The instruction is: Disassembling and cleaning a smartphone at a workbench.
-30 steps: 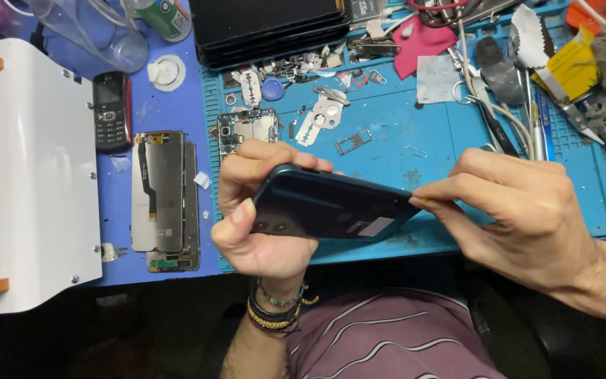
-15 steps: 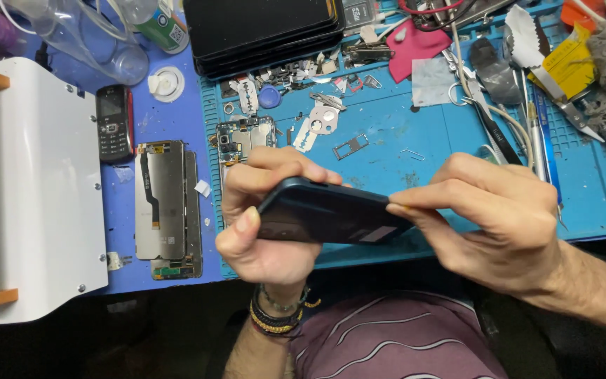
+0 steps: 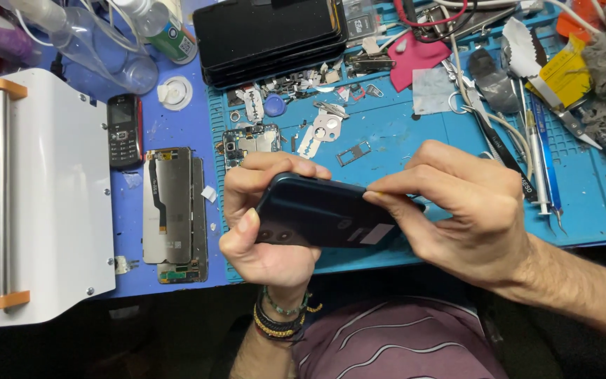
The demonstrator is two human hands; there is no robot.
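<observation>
A dark blue smartphone (image 3: 320,214) is held back side up over the front edge of the blue work mat (image 3: 394,133). My left hand (image 3: 264,231) cups its left end, thumb beside the camera lenses and fingers curled over the top edge. At the phone's upper right edge my right hand (image 3: 461,210) pinches something small and yellowish between thumb and forefinger; its shape is hidden.
A white machine (image 3: 33,196) fills the left. Beside it lie a small keypad phone (image 3: 124,130) and a stripped phone frame (image 3: 173,210). Stacked dark screens (image 3: 271,31), loose metal parts (image 3: 324,126), tweezers (image 3: 545,168) and cables crowd the far mat.
My right hand has slid leftward along the phone's upper edge, from its right end toward the middle. My left hand keeps the same hold.
</observation>
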